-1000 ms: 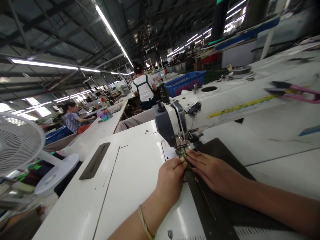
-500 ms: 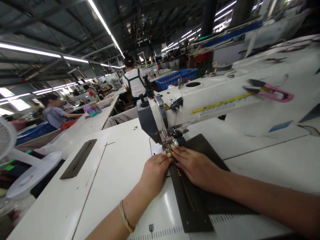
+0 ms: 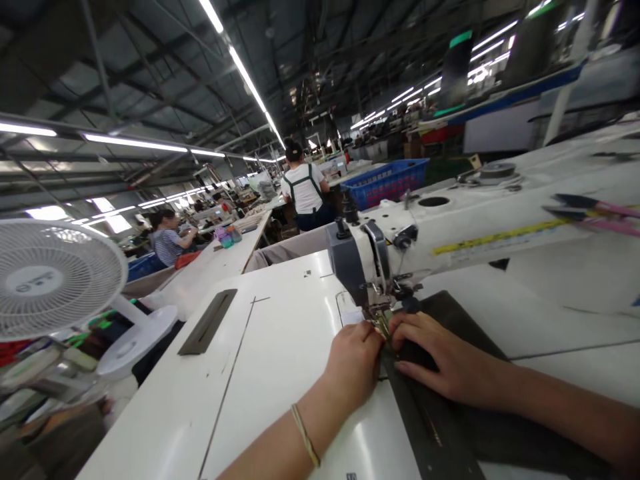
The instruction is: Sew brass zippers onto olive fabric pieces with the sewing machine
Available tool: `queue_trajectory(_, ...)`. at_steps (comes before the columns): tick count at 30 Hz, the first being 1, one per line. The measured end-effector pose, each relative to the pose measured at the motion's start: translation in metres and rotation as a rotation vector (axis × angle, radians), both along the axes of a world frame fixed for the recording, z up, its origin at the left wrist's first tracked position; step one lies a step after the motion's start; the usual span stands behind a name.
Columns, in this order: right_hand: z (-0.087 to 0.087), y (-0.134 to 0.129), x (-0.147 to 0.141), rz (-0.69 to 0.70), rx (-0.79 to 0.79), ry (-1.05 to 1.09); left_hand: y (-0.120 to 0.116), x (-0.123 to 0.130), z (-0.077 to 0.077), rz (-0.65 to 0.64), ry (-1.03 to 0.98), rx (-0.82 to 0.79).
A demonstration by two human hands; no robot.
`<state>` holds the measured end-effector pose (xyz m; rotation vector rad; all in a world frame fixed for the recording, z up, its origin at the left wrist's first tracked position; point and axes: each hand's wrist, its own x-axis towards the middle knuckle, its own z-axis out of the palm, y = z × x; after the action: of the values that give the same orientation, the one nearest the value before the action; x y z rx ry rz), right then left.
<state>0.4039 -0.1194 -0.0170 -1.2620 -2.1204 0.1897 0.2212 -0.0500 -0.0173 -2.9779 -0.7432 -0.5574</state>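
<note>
Under the needle area of a white sewing machine (image 3: 380, 267) lies a dark strip (image 3: 425, 433) with a zipper along it. My left hand (image 3: 355, 357) has its fingers pressed together on the strip's left edge, close to the presser foot. On the right side of the strip, my right hand (image 3: 440, 353) is bent, thumb apart from the fingers, with dark material between them. A larger dark panel (image 3: 460, 320) spreads beneath my right hand and forearm. The fingertips nearest the needle are partly hidden.
A second dark slotted piece (image 3: 209, 321) lies on the white table (image 3: 280, 360) at left. A white fan (image 3: 60, 280) stands beyond the left edge. Pink-handled snips (image 3: 600, 212) rest on the machine arm. Two people work farther back, near a blue crate (image 3: 385, 183).
The view has swung left, so the machine and hands appear farther right and more of the fan shows. My right hand has changed from flat fingers to a bent grip, thumb apart.
</note>
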Motion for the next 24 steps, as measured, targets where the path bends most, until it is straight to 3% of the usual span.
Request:
queue_trajectory(6, 0.004, -0.005, -0.016, -0.107, -0.046, 0.018, -0.002, -0.002, -0.001, 0.033, 0.006, -0.033)
queue_trajectory(10, -0.004, -0.006, -0.027, -0.183, -0.057, 0.042, -0.006, -0.002, 0.000, 0.068, 0.022, -0.043)
queue_trajectory(14, -0.022, -0.006, -0.028, -0.223, 0.098, 0.033, -0.010, -0.001, -0.001, 0.070, -0.001, 0.000)
queue_trajectory(19, -0.044, -0.012, -0.027, -0.293, 0.426, -0.228, -0.007, -0.001, 0.000, -0.018, -0.050, 0.027)
queue_trajectory(24, -0.042, -0.015, -0.034, -0.309, 0.387, -0.230, -0.004, -0.003, -0.004, -0.029, -0.059, 0.014)
